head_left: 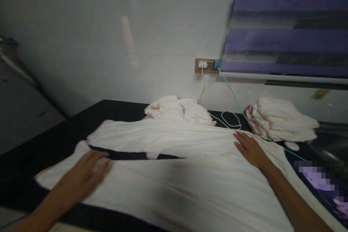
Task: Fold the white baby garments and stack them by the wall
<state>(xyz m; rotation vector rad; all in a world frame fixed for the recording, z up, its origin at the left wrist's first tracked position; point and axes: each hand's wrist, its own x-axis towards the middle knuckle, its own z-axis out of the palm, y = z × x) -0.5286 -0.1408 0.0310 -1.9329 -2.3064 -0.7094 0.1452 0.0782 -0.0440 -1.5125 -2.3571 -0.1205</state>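
Note:
A large cream cloth (174, 166) lies spread across a dark table (40, 141), its far part folded into a long band. My left hand (89, 172) rests flat on the cloth's left end, fingers apart, slightly blurred. My right hand (250, 148) lies palm down on the cloth at the right, fingers spread. Neither hand grips anything.
A crumpled cream cloth (176, 110) sits at the back centre. A stack of folded cloths (282, 119) stands at the back right. A white cable (231, 119) and a teal cable (236, 101) run from a wall socket (208, 66) onto the table. A purple blind (288, 25) hangs at the upper right.

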